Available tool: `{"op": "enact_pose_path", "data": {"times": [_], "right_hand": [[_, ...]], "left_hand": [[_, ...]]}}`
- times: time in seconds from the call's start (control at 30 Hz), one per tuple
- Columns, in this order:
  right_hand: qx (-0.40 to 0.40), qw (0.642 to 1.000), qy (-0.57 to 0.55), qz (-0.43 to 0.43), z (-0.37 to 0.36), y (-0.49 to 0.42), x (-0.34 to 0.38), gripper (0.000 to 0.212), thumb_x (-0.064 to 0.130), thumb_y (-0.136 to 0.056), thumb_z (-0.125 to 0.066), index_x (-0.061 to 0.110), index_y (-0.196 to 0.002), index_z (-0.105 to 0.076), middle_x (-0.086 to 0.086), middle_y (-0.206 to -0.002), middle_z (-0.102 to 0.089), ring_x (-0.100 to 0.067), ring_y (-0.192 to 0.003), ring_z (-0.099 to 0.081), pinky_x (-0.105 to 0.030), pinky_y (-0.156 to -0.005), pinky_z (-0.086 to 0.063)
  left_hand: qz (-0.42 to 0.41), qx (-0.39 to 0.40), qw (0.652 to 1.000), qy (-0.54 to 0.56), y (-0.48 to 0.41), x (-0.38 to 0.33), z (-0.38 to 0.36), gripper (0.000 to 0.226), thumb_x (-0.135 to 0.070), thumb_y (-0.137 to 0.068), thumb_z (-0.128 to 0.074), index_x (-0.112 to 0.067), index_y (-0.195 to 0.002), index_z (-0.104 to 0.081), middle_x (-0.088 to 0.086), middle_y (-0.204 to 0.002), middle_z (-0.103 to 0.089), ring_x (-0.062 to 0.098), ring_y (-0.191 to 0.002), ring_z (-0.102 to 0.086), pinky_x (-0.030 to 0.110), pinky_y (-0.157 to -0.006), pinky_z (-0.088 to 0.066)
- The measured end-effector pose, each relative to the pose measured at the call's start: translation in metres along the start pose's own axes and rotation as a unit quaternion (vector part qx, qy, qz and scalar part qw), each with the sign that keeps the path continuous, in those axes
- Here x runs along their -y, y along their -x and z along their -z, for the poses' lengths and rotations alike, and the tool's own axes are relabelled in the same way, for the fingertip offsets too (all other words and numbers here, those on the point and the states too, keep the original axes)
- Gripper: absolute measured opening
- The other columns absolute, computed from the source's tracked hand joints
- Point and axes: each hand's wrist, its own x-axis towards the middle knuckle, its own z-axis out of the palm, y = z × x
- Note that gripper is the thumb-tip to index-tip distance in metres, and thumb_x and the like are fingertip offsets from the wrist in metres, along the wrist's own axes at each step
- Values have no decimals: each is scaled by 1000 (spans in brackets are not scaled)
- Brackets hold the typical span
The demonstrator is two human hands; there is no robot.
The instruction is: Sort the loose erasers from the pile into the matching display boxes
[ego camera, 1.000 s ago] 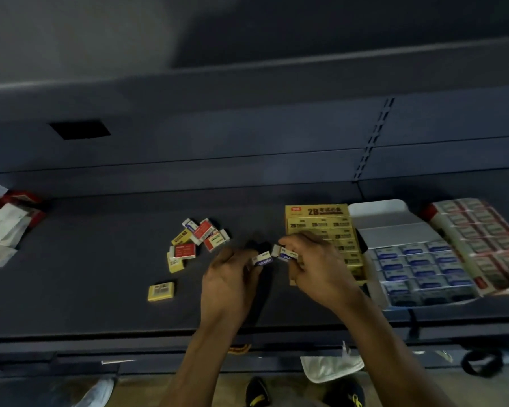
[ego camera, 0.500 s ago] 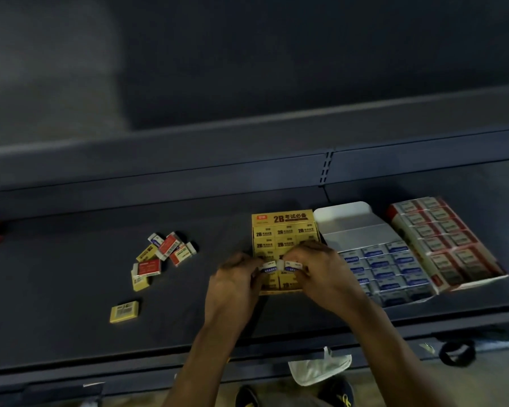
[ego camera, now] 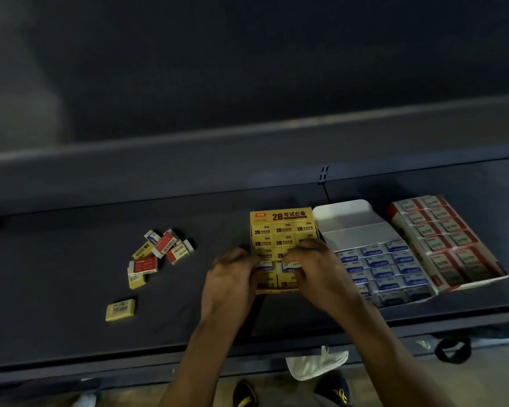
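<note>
With the left hand [ego camera: 232, 277], pinches a blue-banded eraser [ego camera: 264, 265], small and white with dark lettering too blurred to read, fingers curled round it. With the right hand [ego camera: 321, 268], pinches a second blue-banded eraser [ego camera: 290, 267] of the same look, just beside the first. Holds both over the near rows of the yellow display box [ego camera: 279, 215], marked "2B" on its raised back panel and packed with rows of yellow erasers. Leaves the blue display box [ego camera: 347, 218] just to the right, white flap folded back, filled with rows of matching white-and-blue erasers. Further right, touching it, the red display box [ego camera: 470, 285], tilted, full of red-and-white erasers. Off to the left on the dark shelf [ego camera: 56, 289], well apart from the boxes, the loose pile [ego camera: 162, 248] of red, yellow and blue erasers, with a single yellow eraser [ego camera: 120, 309] lying apart nearer the front edge.
</note>
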Motion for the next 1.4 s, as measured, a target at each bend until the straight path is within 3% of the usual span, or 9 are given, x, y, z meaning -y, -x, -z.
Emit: {"op": "enact_pose_path", "data": {"times": [0.17,0.4,0.53,0.67,0.87,1.03,1.2,1.4], "right_hand": [[-20,1000,6,9,-3,-1,-2,26,2,-77,-68,10,-101,-70,-6,-109,-64,-24,-110,-54,-36,-86,-49],[-53,997,7,49,-2,-2,-8,15,4,-78,-66,14,-89,-68,-3,-93,-65,-20,-93,-58,-29,-72,-50],[-31,997,44,52,-7,0,-14,21,19,-73,-73,19,-93,-67,3,-100,-61,-16,-102,-51,-32,-81,-49],[-44,997,55,34,-11,-1,-10,23,19,-68,-76,18,-90,-68,1,-97,-63,-21,-103,-52,-39,-81,-49],[-27,998,53,36,-12,-3,-9,19,22,-77,-66,20,-96,-67,0,-102,-60,-20,-108,-46,-39,-87,-44],[-86,995,32,36,-2,4,-14,15,13,-73,-68,17,-86,-61,0,-95,-57,-18,-94,-48,-24,-69,-36],[-91,996,3,21,18,21,-36,20,6,-72,-69,16,-88,-62,0,-90,-60,-20,-91,-49,-26,-66,-39],[-79,997,-18,-5,39,46,-67,23,1,-68,-73,15,-85,-66,1,-89,-62,-22,-89,-56,-25,-67,-45]], "left_hand": [[-12,7,1000,18,0,2,2,19,-11,-75,-74,-16,-94,-73,2,-93,-65,22,-80,-63,32,-68,-55],[-16,-9,1000,24,0,0,3,22,-10,-72,-78,-15,-93,-72,2,-91,-65,20,-75,-64,30,-63,-54],[-11,-7,1000,22,-1,0,4,24,-9,-72,-77,-14,-95,-72,4,-93,-66,21,-76,-65,30,-64,-55],[-8,-3,999,31,1,-3,2,24,-7,-71,-77,-15,-94,-72,2,-91,-65,16,-74,-64,19,-64,-47],[19,-34,999,24,5,-8,5,22,-12,-72,-78,-16,-92,-73,3,-87,-67,18,-72,-64,21,-61,-44],[42,-63,997,25,6,-18,8,22,-17,-73,-79,-18,-93,-71,3,-85,-65,16,-70,-62,22,-60,-42],[-2,-48,997,62,4,-41,-2,21,-14,-72,-78,-17,-91,-69,-1,-89,-63,13,-72,-63,27,-62,-53],[-41,-9,994,97,2,-71,-22,20,-16,-74,-76,-18,-93,-68,-3,-91,-63,12,-77,-62,31,-65,-55]]}}
